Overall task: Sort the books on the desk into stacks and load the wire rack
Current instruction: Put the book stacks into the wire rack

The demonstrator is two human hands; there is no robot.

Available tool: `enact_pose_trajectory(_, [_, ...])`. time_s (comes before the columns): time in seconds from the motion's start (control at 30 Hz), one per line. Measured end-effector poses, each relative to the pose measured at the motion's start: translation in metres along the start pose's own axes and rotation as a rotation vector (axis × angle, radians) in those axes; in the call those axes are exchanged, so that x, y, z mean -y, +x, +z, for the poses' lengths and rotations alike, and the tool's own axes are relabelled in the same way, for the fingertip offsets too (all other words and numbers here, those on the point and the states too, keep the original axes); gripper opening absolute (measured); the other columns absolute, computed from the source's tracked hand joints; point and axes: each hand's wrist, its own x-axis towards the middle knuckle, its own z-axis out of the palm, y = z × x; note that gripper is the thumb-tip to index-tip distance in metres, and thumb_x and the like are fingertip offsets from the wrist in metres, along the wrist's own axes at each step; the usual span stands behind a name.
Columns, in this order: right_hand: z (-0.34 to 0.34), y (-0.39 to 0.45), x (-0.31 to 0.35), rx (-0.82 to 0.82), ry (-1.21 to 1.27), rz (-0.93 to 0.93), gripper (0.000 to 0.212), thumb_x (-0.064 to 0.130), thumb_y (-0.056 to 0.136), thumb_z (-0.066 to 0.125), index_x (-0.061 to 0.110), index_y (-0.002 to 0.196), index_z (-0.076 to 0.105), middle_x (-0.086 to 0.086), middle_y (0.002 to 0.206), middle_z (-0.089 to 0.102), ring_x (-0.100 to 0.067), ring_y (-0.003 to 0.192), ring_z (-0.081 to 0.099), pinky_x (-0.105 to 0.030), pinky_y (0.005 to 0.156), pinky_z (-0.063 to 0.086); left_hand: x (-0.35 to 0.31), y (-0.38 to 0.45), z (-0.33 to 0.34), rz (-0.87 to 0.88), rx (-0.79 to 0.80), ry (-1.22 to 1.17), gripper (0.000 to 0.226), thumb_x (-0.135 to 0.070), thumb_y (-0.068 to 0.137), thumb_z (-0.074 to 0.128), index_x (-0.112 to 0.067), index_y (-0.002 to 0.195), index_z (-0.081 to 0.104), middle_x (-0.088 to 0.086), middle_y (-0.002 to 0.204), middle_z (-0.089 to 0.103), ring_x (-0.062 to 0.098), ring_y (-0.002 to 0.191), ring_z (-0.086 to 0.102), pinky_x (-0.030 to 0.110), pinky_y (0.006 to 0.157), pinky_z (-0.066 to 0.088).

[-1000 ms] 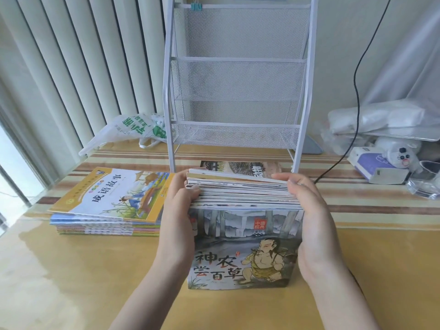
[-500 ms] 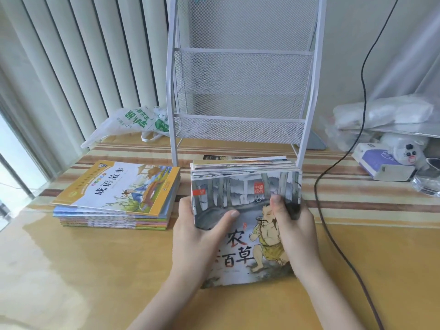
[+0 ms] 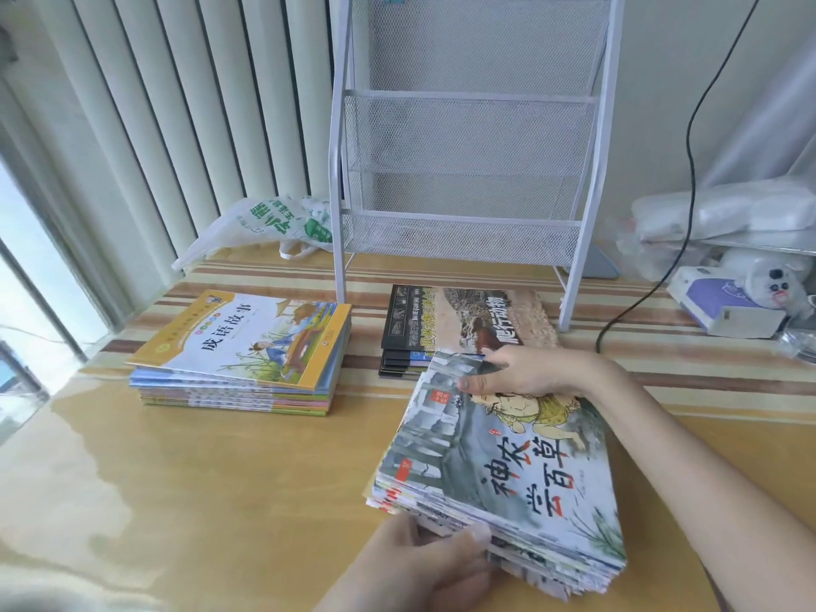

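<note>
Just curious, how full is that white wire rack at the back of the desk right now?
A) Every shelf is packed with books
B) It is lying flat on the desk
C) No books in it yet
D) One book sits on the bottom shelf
C: the white wire rack stands upright with bare mesh shelves, while all three book piles lie on the desk.

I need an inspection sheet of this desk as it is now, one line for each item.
Surface: yellow glossy desk, striped toward the back.
Job's things: grey-cover stack held; yellow-cover stack at left; dark-cover stack behind; white wire rack holds no books.
Clutter: plastic bag, tissue box, plush toy.
Hands: left hand grips the stack's near corner; right hand holds its far edge.
Cables: black cable hangs onto the desk.
Surroundings: vertical blinds, window at left.
</note>
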Motion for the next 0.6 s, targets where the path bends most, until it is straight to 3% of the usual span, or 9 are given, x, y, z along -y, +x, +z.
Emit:
enact_pose_trajectory(0.07, [0.004,0.005,0.000,0.009,-0.017,-0.007,0.122,0.089,0.054,0.040,0.012,0.147,0.029,-0.004,0.155,0.024,-0.020,0.139,0.029,-0.032,0.112,0.024,0.003,0.000,-0.002,0.035,-0.024,-0.024,0.063,-0.001,0.053,0.089,0.007,0.111,0.066,0.030,0.109,0.067,0.041,0.097,0.068,0.037,0.074,0.058])
enact_pose_trajectory(0.17, [0.007,0.005,0.005,0.005,-0.033,-0.034,0.132,0.096,0.039,0.032,0.019,0.147,0.030,-0.002,0.156,0.023,-0.018,0.140,0.027,-0.030,0.112,0.021,0.009,0.002,-0.005,0.076,-0.101,-0.005,0.057,0.004,0.064,0.080,0.007,0.116,0.057,0.030,0.101,0.069,0.038,0.085,0.071,0.032,0.061,0.058])
enact_pose_trajectory(0.23, [0.008,0.006,0.004,-0.002,-0.027,-0.047,0.123,0.095,0.047,0.035,0.022,0.146,0.032,0.001,0.154,0.028,-0.018,0.138,0.031,-0.030,0.112,0.023,0.013,0.005,-0.004,0.094,-0.129,0.040,0.061,-0.003,0.061,0.083,0.006,0.116,0.058,0.027,0.101,0.070,0.036,0.091,0.071,0.032,0.066,0.058])
enact_pose_trajectory(0.3, [0.009,0.006,0.002,0.014,0.015,-0.059,0.107,0.081,0.065,0.041,0.021,0.150,0.018,0.004,0.157,0.018,-0.014,0.142,0.023,-0.027,0.113,0.018,0.014,0.006,-0.006,0.104,-0.159,0.104,0.064,-0.011,0.052,0.087,0.005,0.109,0.064,0.025,0.098,0.071,0.034,0.093,0.071,0.032,0.070,0.058])
enact_pose_trajectory(0.43, [0.009,0.009,-0.003,0.004,0.023,-0.057,0.094,0.069,0.079,0.044,0.020,0.152,0.010,0.006,0.159,0.011,-0.011,0.144,0.016,-0.025,0.113,0.014,0.012,0.011,-0.012,0.097,-0.187,0.126,0.037,0.001,0.057,0.086,0.009,0.090,0.072,0.031,0.095,0.070,0.038,0.091,0.070,0.034,0.070,0.060])
enact_pose_trajectory(0.53, [0.009,0.002,0.000,-0.032,0.000,-0.067,0.100,0.073,0.073,0.042,0.020,0.151,0.013,0.006,0.159,0.012,-0.011,0.143,0.016,-0.026,0.113,0.015,0.014,0.012,-0.011,0.103,-0.222,0.133,0.007,0.013,0.073,0.073,0.011,0.079,0.071,0.031,0.089,0.070,0.035,0.083,0.072,0.034,0.069,0.061])
enact_pose_trajectory(0.6, [0.011,-0.004,0.003,-0.063,0.002,-0.076,0.106,0.076,0.066,0.042,0.019,0.151,0.015,0.005,0.158,0.014,-0.011,0.143,0.018,-0.027,0.113,0.016,0.015,0.008,-0.007,0.129,-0.245,0.118,0.012,0.016,0.082,0.062,0.010,0.073,0.069,0.030,0.083,0.070,0.031,0.074,0.072,0.031,0.063,0.061])
